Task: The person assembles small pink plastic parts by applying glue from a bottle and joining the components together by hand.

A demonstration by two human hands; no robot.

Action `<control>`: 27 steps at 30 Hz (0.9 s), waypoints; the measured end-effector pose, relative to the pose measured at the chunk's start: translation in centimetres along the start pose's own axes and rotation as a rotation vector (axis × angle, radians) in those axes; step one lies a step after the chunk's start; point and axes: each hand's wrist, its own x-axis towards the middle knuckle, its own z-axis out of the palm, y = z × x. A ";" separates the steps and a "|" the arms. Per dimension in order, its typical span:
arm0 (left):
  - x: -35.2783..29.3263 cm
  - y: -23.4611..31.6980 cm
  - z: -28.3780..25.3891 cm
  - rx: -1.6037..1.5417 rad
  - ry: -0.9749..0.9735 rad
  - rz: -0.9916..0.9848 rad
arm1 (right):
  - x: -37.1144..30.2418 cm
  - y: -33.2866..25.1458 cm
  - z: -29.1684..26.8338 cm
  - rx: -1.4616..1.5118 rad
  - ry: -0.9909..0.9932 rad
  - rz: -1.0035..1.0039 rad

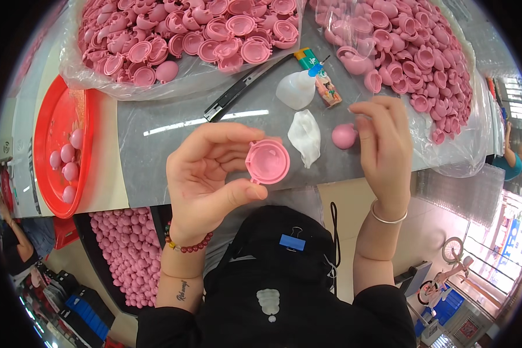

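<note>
A round pink plastic half-shell [269, 162] with small tabs on its rim is pinched between the thumb and fingers of my left hand [198, 168]. Its hollow side faces up toward me. My right hand [387, 145] hovers at the right, fingers curved and thumb apart from them, with nothing seen between. Close beside its thumb a smooth pink dome-shaped piece [343, 137] rests on the grey mat [174, 124]. A crumpled white cloth or tissue [304, 139] lies between the two hands.
Behind stand a white squeeze bottle [296, 90] with a blue tip, a printed green box [325, 81] and a black utility knife [238, 90]. Plastic bags of pink shells [240, 26] [429, 64] fill the back. A red tray [47, 139] holds several pink balls; a black bin [107, 284] holds many more.
</note>
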 end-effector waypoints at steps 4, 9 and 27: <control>0.0 0.2 0.0 0.035 -0.009 -0.039 | -0.6 -0.9 -0.8 -0.063 -0.043 0.092; 0.2 0.3 0.3 0.026 0.000 -0.008 | -1.3 0.0 -0.9 -0.024 -0.087 -0.071; 0.2 0.7 0.6 0.095 -0.054 -0.058 | -0.2 -4.5 1.5 0.465 0.063 -0.341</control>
